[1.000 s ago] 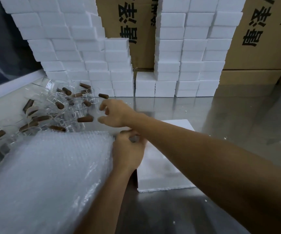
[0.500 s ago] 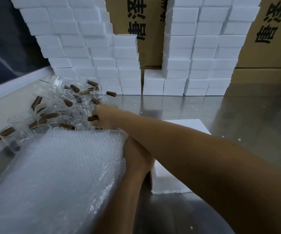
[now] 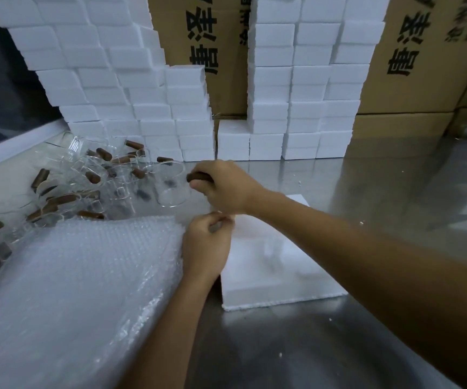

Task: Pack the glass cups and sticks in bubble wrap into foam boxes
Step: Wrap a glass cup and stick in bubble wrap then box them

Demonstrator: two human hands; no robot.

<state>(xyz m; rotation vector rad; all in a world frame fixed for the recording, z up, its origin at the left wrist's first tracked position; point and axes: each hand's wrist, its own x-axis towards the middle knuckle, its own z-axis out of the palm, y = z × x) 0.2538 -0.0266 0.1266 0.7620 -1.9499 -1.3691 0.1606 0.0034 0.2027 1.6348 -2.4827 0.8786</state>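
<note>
Steel table (image 3: 339,346) carries bubble wrap (image 3: 72,290), glass cups (image 3: 109,178), foam boxes (image 3: 297,108).

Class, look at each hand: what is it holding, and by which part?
Right hand grips a glass cup by its brown stick. Left hand pinches the bubble wrap at its edge.

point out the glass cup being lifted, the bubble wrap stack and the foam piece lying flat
glass cup (image 3: 172,189): head view, its clear side wall
bubble wrap stack (image 3: 86,276): head view, top sheet
foam piece (image 3: 268,265): head view, its top face
</note>
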